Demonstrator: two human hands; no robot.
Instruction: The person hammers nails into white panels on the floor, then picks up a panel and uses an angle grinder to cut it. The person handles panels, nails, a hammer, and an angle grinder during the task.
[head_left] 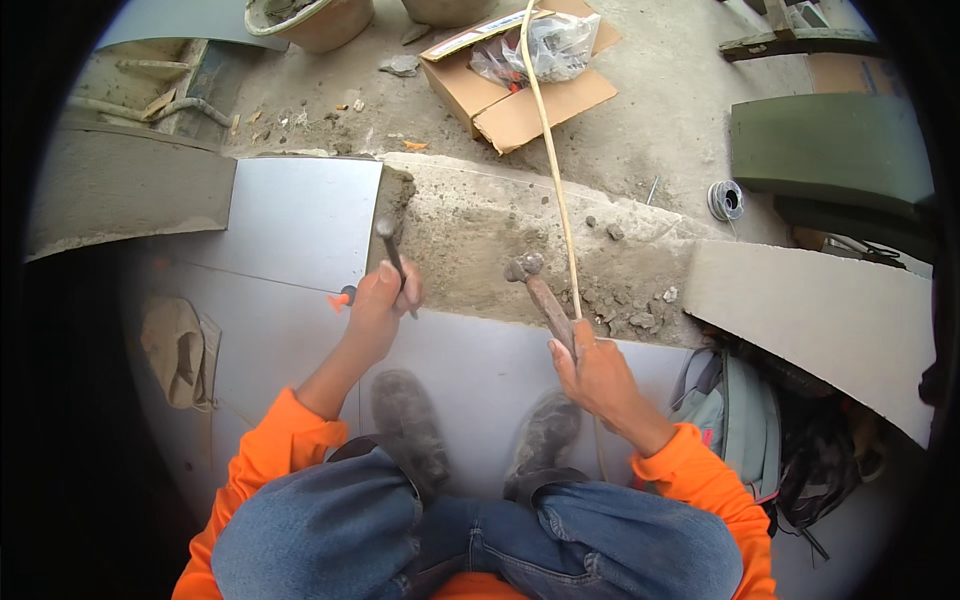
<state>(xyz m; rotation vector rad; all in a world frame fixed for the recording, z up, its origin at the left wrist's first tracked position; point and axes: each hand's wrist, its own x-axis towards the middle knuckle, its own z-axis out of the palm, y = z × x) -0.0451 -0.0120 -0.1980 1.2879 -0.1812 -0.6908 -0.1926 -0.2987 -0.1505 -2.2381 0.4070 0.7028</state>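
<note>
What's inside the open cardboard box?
A clear plastic bag, crossed by the pale cord, and a bit of something red. The box's bottom and anything beneath the bag are covered.

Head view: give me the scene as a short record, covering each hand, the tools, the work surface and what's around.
Left hand: grips dark metal chisel
Right hand: grips hammer by its handle
Tools: apart; chisel tip contact unclear
Work surface: rough concrete strip beyond grey panel
Debris: loose rubble on the strip, to the right
Cable: pale, crosses the strip
Beyond: open cardboard box holding clear plastic bag
Far right: wire spool
</note>
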